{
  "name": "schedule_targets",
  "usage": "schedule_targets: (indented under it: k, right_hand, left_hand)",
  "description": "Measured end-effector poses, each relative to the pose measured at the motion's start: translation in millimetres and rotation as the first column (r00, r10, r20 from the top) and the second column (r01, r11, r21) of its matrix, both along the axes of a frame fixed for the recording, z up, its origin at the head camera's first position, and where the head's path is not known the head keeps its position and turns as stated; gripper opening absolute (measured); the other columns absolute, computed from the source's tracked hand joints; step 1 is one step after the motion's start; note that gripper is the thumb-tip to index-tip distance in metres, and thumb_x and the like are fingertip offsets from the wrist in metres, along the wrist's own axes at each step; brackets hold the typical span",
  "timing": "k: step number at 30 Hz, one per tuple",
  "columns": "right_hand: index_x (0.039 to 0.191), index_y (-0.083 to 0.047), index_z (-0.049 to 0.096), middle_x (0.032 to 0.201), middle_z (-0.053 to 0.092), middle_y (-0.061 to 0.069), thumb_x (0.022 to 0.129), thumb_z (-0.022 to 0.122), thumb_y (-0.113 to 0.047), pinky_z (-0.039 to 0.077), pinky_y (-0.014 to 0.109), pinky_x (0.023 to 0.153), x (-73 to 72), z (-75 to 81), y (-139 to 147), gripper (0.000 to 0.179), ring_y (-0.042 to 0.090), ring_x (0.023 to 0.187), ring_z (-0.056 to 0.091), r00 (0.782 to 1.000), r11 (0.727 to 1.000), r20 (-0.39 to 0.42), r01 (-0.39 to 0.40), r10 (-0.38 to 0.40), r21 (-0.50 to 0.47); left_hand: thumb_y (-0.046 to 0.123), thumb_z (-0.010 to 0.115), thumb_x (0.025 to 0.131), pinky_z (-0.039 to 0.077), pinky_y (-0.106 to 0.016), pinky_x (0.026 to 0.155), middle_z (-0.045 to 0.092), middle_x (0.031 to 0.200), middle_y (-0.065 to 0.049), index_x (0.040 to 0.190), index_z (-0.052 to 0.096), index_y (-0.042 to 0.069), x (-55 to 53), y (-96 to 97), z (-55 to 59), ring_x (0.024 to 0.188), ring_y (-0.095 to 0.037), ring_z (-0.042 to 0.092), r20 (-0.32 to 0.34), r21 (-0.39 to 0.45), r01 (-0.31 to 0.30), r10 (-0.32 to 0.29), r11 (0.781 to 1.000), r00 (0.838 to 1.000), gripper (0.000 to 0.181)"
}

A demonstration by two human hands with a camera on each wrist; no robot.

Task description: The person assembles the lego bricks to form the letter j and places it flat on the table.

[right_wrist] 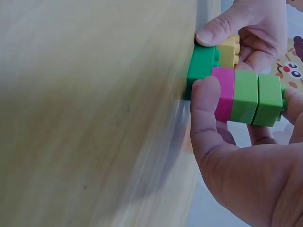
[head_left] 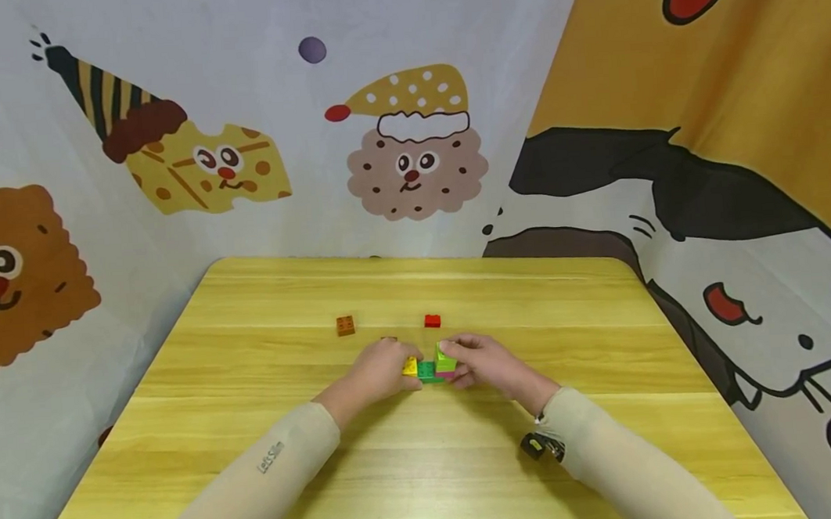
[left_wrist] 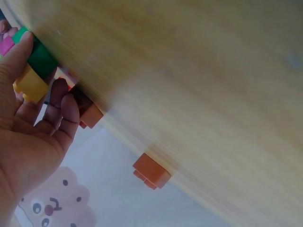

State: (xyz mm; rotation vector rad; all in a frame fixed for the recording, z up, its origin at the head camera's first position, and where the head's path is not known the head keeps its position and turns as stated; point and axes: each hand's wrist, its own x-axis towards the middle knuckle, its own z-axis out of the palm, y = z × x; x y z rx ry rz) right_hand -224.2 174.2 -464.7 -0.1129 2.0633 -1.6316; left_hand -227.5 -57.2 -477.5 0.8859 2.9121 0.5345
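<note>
Both hands hold one small assembly of toy building bricks low over the table. Its base is a long dark green brick (right_wrist: pixel 201 66), with a yellow brick (right_wrist: pixel 228 51) on one end. On the other end rises a column: a pink brick (right_wrist: pixel 224 92) at the bottom, then two light green bricks (right_wrist: pixel 245 97) stacked above it. My left hand (head_left: pixel 382 369) grips the yellow end, its thumb along the green base. From the right, my right hand (head_left: pixel 490 364) pinches the pink and light green column between thumb and fingers.
A wooden table (head_left: pixel 426 463) carries loose bricks beyond the hands: an orange-brown one (head_left: pixel 345 326) at left and a red one (head_left: pixel 433 320) at right. Another brown brick (left_wrist: pixel 90 113) sits just behind my left fingers, mostly hidden in the head view. Cartoon-printed cloth (head_left: pixel 245 237) hangs behind the table.
</note>
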Motion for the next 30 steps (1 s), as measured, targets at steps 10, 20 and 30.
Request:
schedule_targets:
  k: [10,20,30]
  right_hand:
    - [0.132,-0.005,0.063,0.121,0.064,0.019,0.092,0.071,-0.051,0.059,0.042,0.083,2.6,0.8,-5.0,0.061,0.029,0.09,0.069,0.998,0.998,-0.018,0.063,-0.063,0.009]
    - [0.133,-0.004,0.061,0.125,0.062,0.018,0.092,0.072,-0.05,0.058,0.04,0.087,0.5,3.9,-7.1,0.063,0.028,0.093,0.068,0.997,0.997,0.019,0.07,-0.07,-0.019]
    - [0.133,-0.005,0.061,0.118,0.065,0.019,0.09,0.072,-0.054,0.058,0.04,0.085,0.7,-1.8,-4.9,0.066,0.026,0.091,0.068,0.997,0.998,0.049,0.066,-0.066,-0.008]
  left_hand:
    - [0.039,0.086,0.081,0.053,-0.031,0.074,0.073,0.103,0.001,0.116,0.075,0.015,-0.4,-0.1,2.1,0.086,-0.014,0.062,0.002,-0.004,-0.001,0.001,1.0,1.0,0.044]
    - [0.037,0.087,0.081,0.055,-0.033,0.079,0.074,0.107,-0.001,0.116,0.075,0.013,-1.1,-1.5,5.5,0.092,-0.018,0.065,0.001,0.007,0.004,-0.004,1.0,1.0,0.043]
    - [0.035,0.086,0.082,0.054,-0.03,0.077,0.073,0.108,-0.001,0.119,0.073,0.012,2.6,-1.2,3.7,0.089,-0.014,0.063,0.041,0.018,0.003,-0.004,1.0,0.999,0.045]
